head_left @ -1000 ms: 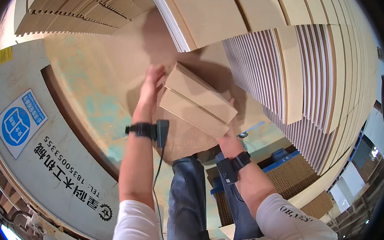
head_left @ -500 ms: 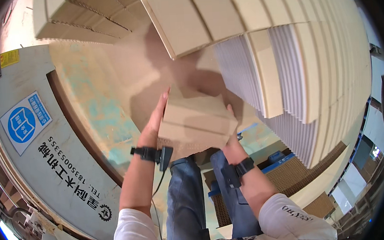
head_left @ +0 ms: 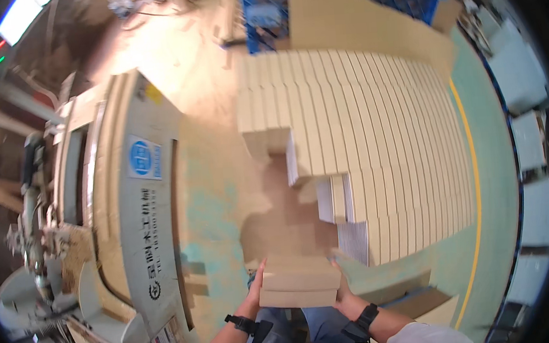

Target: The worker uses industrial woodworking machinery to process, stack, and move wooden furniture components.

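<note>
Between my two palms I hold a block of brown cardboard pieces [head_left: 298, 278], level and close in front of my legs. A seam runs across its front face. My left hand [head_left: 256, 293] presses on its left side, and my right hand [head_left: 344, 292] grips its right side. Beyond the block to the right stands a large stack of cream-coloured cardboard [head_left: 375, 138] in upright layers. Its near-left side steps down, with ribbed edges [head_left: 353, 241] showing there. The fingers behind the block are partly hidden.
A grey machine cabinet [head_left: 153, 226] with a blue sign stands along the left. Machine parts [head_left: 39, 254] lie farther left. Behind the stack are a flat cardboard sheet [head_left: 353, 23] and a blue mesh crate [head_left: 262, 17]. A yellow floor line [head_left: 475, 175] runs along the right.
My view has lifted and swung, so more of the stack and floor shows. The block, tilted before, is now level and sits lower in view, between both hands as before.
</note>
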Motion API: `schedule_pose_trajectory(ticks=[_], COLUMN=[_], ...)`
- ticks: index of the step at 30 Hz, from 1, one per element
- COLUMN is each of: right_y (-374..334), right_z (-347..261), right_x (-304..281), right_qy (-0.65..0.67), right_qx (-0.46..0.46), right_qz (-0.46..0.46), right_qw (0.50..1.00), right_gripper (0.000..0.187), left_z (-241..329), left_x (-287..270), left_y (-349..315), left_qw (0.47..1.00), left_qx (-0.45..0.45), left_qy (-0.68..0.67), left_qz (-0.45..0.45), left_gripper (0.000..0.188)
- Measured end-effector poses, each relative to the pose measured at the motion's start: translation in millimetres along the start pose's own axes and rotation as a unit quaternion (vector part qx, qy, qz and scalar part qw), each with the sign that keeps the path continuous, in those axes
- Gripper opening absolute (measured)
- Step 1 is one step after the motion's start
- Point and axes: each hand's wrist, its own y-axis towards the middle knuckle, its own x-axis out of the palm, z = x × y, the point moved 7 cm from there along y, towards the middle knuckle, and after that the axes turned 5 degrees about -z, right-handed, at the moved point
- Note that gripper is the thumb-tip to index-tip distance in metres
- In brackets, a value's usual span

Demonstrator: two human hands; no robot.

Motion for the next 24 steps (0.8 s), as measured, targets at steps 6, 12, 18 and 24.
schedule_pose_trajectory(ticks=[6, 12, 18, 24], right_y=[-88, -131, -192, -133], right_z=[14, 64, 170, 330], right_x=[66, 157, 282, 330], right_qy=[-0.129, -0.280, -0.696, -0.455], right_qx=[0.051, 0.129, -0.116, 0.320], right_qz=[-0.094, -0.202, -0.522, -0.372], right_qw=[0.986, 0.929, 0.479, 0.743], right_gripper=[0.050, 0.051, 0.037, 0.038], left_z=[-11, 3, 1, -3], left_x=[17, 3, -80, -171], left_y=[-136, -261, -394, -501], left_qw=[0.988, 0.972, 0.883, 0.831], left_qx=[0.084, 0.181, 0.398, 0.423], left_qy=[-0.107, -0.124, -0.200, -0.286], left_qz=[0.072, 0.087, 0.149, 0.221], left_gripper=[0.064, 0.070, 0.067, 0.066])
